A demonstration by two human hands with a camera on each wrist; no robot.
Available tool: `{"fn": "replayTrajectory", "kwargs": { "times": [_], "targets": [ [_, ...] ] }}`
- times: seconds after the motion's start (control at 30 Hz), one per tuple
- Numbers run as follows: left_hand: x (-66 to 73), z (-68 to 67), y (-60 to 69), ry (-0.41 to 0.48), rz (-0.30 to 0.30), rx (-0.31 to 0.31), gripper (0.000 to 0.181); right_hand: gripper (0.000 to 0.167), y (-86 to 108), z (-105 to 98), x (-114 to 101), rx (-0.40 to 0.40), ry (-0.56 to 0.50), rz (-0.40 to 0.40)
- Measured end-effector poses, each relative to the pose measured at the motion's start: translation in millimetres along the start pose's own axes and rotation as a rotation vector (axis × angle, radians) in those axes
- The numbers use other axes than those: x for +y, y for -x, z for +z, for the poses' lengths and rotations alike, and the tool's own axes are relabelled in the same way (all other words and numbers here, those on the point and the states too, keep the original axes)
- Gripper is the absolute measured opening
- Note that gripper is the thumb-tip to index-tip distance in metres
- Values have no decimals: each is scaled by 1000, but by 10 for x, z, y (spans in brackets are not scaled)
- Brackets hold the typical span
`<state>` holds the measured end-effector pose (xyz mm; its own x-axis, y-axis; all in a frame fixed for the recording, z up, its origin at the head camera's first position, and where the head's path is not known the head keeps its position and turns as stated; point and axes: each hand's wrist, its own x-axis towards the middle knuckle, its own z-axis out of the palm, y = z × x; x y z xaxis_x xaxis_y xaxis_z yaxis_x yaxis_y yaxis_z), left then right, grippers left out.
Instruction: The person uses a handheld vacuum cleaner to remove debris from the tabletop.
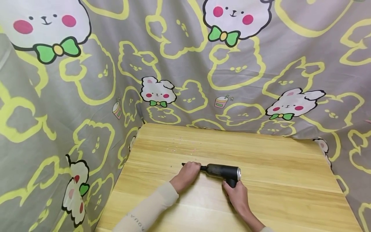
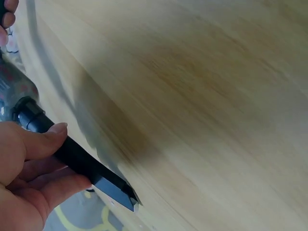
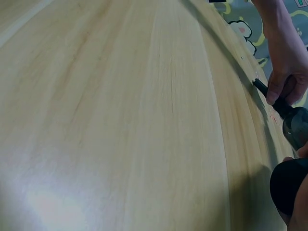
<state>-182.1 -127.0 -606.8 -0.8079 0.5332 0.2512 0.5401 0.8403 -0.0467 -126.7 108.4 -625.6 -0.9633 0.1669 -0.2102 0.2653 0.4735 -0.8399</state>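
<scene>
The only lettering I can make out from here is on the person's left sleeve (image 1: 153, 206): a short row of dark capitals (image 1: 135, 222) running aslant along the forearm, seemingly AQUA, perhaps with one letter more. The green labels (image 1: 221, 104) on the drink cups (image 1: 221, 100) printed across the curtain (image 1: 191, 71) are too small to read.

Blk handheld vac (image 1: 221, 170), gun-shaped; silver rim (image 1: 239, 174) at back end, see-thru dust cup (image 2: 17, 87) up front; slim blk nozzle (image 2: 89, 166) fitted, pointing L, tip at/just above wood tabletop (image 1: 290, 199).
</scene>
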Motion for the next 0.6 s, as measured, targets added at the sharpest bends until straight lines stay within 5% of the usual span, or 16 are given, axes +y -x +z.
{"fn": "replayTrajectory", "kwargs": {
  "times": [0.6],
  "targets": [
    [-184, -20, 220, -68, -98, -19, 16, 29, -49, 305, -134, -56, -24, -46]
  ]
}}
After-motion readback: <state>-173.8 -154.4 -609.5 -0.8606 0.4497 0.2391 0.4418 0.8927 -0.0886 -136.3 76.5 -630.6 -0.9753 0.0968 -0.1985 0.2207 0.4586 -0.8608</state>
